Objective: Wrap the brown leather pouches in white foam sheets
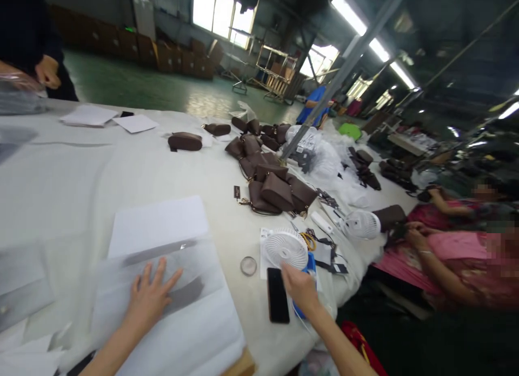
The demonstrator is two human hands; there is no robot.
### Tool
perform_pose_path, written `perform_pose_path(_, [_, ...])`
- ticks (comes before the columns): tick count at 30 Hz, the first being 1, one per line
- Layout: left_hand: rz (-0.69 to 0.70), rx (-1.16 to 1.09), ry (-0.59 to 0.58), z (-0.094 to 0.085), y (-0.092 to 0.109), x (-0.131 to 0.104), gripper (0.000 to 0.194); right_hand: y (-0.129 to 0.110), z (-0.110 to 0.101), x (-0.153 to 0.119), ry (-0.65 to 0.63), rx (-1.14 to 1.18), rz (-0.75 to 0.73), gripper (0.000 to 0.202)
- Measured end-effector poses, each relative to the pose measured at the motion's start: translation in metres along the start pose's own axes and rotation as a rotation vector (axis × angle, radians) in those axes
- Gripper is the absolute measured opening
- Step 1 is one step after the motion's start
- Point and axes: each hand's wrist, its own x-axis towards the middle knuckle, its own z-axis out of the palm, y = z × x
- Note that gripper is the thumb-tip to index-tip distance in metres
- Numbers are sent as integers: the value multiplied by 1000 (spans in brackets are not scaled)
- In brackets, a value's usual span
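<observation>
My left hand [152, 292] lies with fingers spread on a clear plastic sheet or bag [121, 289]. Dark grey patches show through it, and white paper [160, 222] lies beneath. My right hand [300, 287] is closed, its fingers curled beside a black phone [278, 297] and just in front of a small white fan [286, 249]. Whatever its fingers may hold is hidden. A small round clear disc [248, 266] rests to the left of the fan. Partly behind my right hand is a blue object [311, 263].
Brown pouches [275, 189] are heaped mid-table, with a second white fan [362, 224] to their right. A slanted metal post [312, 113] rises beyond them. Co-workers in pink [454, 257] sit at the right edge; another person's hand [47, 71] is at far left.
</observation>
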Motion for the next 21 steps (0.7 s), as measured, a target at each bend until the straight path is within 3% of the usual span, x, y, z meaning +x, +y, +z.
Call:
perform_pose_path(2, [9, 21, 20, 0, -3, -1, 74, 57, -34, 9, 71, -85, 431, 38])
perform_pose_path(4, [9, 47, 34, 2, -7, -1, 72, 97, -56, 15, 58, -72, 511, 38])
perform_pose_path(6, [-2, 65, 37, 3, -10, 0, 71, 118, -61, 10, 18, 9, 467, 36])
perform_pose_path(10, [-11, 64, 31, 5, -15, 2, 68, 122, -29, -26, -60, 134, 506, 22])
perform_pose_path(14, [-12, 65, 24, 6, -18, 4, 69, 116, 3, -54, -93, 258, 611, 30])
perform_pose_path(21, [-43, 98, 28, 39, -23, 14, 72, 117, 9, -45, 92, 468, 614, 28])
